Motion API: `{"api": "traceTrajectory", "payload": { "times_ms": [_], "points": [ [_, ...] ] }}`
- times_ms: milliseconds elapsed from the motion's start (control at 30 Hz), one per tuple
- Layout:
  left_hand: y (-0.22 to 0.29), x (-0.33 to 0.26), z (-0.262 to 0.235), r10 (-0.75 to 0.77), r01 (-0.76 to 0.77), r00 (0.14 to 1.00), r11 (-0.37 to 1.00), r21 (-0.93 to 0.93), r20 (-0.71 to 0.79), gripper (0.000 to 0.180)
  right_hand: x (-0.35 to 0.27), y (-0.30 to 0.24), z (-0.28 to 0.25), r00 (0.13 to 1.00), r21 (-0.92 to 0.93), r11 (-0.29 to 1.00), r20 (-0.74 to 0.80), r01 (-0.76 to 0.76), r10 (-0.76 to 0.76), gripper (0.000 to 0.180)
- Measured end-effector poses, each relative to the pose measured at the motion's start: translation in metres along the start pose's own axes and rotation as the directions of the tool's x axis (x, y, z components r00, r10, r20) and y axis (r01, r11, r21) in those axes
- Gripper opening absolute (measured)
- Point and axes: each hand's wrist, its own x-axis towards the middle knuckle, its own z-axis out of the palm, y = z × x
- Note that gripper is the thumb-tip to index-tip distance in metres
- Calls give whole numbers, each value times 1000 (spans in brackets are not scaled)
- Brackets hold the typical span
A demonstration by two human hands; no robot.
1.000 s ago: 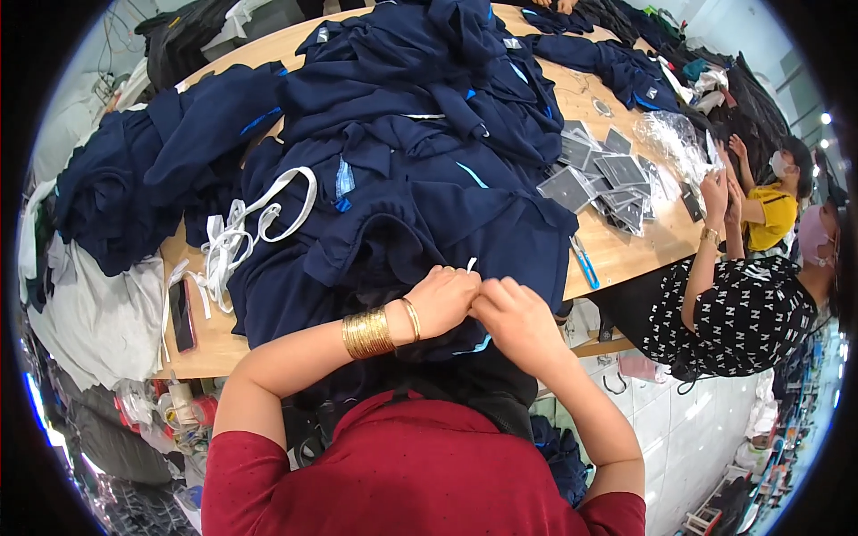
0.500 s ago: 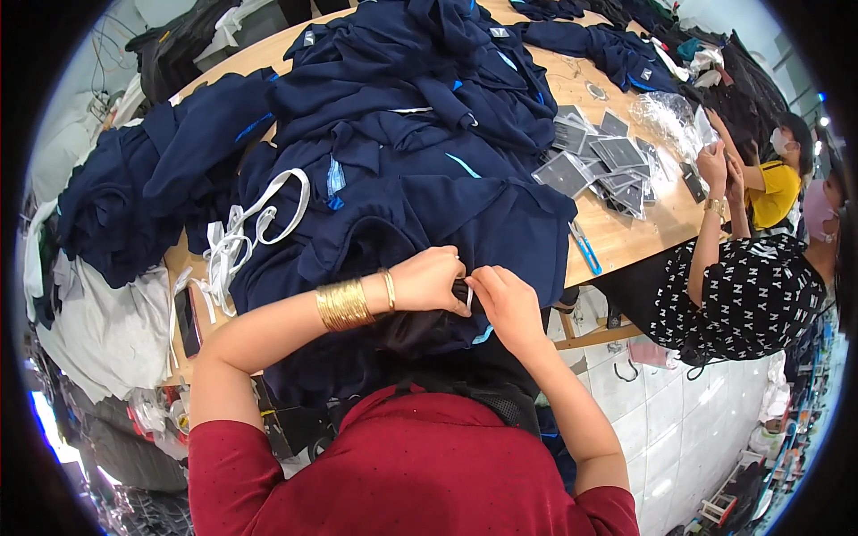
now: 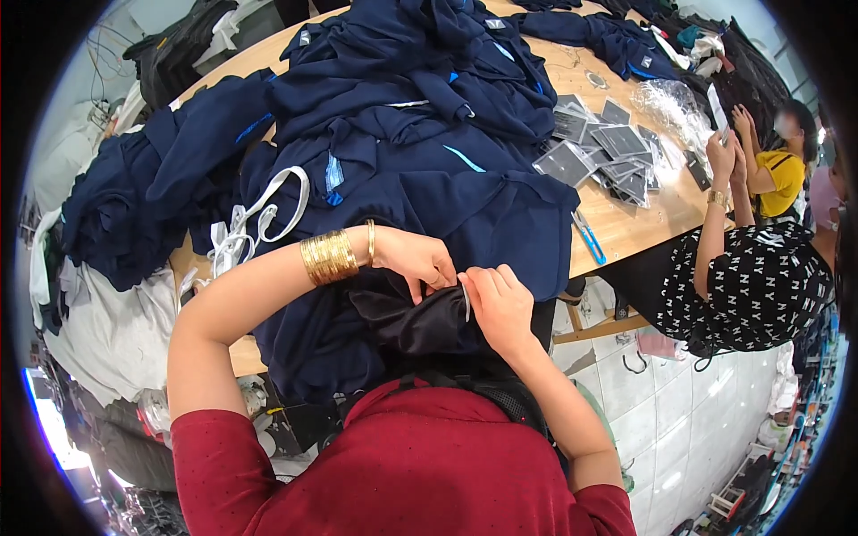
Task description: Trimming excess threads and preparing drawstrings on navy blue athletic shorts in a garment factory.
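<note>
A navy garment (image 3: 500, 223) lies at the table's near edge, with a shiny black cloth part (image 3: 416, 322) turned out toward me. My left hand (image 3: 418, 261), with gold bangles on its wrist, is closed on the garment's edge above the black cloth. Beside it, my right hand (image 3: 500, 304) pinches a short white cord (image 3: 466, 299) that hangs from between thumb and fingers. The two hands' fingertips nearly meet. What lies under my left fingertips is hidden.
More navy garments (image 3: 411, 80) are heaped ahead. A white cord bundle (image 3: 237, 237) lies left. Rightward are blue thread snips (image 3: 589, 238), dark square packets (image 3: 617, 147) and clear plastic (image 3: 670, 107). Two co-workers (image 3: 742, 286) stand at right; one holds up a white strip.
My left hand has moved slightly up and left, uncovering more black cloth. My right hand stays near its place, still pinching the white cord. A co-worker has raised a white strip.
</note>
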Motion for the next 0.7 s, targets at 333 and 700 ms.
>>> {"api": "traceTrajectory", "payload": {
  "times_ms": [333,700],
  "points": [
    [57,-45,23,-48,103,863,991,82,-503,19,25,-8,4,998,-62,997,-42,37,-40,11],
    [-12,-31,106,287,-363,504,926,102,-815,15,37,-22,-3,810,501,647,463,-575,361,19]
  ]
}}
